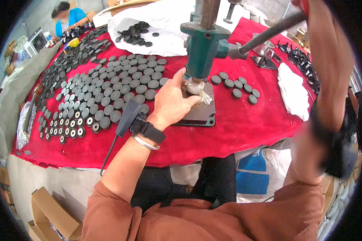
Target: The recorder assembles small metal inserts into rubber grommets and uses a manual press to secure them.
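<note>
A green hand-operated lever press (204, 54) stands on the table in front of me. Beneath its ram sits a pale, wrapped piece (194, 87) with crinkled, plastic-like edges, over the dark metal base plate (197, 114). My left hand (173, 99) curls thumb and fingers around this spot from the left; what lies inside its grasp is largely hidden. At the top right edge, my right hand (305, 3) is raised and closed on the end of the press lever (273, 30), partly cut off by the frame. Round black-grey discs (108, 86) cover the cloth left of the press.
More discs (237, 83) lie right of the press on the red cloth (229, 132). A white sheet (165, 38) bears a dark pile. A metal mug (264, 47), black parts (297, 60) and white cloth (292, 90) sit right. Another person (70, 20) works far left.
</note>
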Demonstrator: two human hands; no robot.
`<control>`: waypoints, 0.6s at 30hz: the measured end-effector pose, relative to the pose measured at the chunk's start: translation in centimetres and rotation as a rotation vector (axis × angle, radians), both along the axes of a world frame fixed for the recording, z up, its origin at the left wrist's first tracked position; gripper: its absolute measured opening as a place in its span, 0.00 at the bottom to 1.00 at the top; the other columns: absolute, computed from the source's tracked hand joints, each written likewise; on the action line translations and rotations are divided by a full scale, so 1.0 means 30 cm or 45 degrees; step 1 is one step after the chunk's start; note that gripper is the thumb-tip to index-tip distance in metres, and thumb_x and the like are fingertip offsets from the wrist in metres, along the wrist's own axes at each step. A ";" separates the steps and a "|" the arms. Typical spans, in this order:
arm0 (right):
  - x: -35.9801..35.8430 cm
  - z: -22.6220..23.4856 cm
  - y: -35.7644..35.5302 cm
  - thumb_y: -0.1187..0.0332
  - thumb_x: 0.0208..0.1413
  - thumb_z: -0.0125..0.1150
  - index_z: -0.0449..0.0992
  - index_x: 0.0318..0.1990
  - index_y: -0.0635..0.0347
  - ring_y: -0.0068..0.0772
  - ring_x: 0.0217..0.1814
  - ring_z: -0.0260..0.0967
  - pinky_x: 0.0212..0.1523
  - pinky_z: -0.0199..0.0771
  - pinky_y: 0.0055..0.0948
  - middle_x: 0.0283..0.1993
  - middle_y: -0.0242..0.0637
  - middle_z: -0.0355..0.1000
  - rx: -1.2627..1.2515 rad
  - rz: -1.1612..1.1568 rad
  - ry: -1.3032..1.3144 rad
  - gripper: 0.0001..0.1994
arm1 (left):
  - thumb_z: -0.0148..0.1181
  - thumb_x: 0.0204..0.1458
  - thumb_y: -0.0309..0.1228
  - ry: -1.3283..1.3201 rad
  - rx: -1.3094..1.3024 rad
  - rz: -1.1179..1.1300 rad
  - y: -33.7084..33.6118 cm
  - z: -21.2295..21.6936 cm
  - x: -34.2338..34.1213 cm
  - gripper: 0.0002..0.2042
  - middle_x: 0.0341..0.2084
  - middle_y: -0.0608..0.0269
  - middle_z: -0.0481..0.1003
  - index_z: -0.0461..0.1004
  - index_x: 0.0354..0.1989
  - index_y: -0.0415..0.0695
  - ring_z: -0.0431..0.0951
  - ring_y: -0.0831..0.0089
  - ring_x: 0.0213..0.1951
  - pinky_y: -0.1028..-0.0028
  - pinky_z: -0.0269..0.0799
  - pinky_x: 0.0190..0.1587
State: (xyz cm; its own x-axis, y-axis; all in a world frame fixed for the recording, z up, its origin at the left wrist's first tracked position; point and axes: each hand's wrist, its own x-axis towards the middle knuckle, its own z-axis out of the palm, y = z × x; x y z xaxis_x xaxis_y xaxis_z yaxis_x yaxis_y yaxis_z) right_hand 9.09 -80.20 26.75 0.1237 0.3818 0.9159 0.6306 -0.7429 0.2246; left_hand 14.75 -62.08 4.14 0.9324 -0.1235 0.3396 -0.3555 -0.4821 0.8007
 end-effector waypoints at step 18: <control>-0.271 -0.606 -0.030 0.76 0.49 0.52 0.69 0.37 0.66 0.44 0.39 0.70 0.39 0.73 0.31 0.42 0.54 0.70 0.332 0.208 0.379 0.07 | 0.67 0.40 0.35 0.032 0.817 0.346 0.256 0.018 -0.221 0.19 0.39 0.54 0.70 0.73 0.41 0.41 0.74 0.55 0.40 0.62 0.71 0.42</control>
State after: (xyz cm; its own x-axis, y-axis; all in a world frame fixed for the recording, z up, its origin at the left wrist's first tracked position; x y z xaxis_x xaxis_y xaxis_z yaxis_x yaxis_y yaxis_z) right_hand 0.97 -81.12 8.58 0.3541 0.1788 0.9180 0.7538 -0.6356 -0.1669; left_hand 8.13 -54.41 4.67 0.9653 -0.0540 0.2557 -0.1406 -0.9321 0.3338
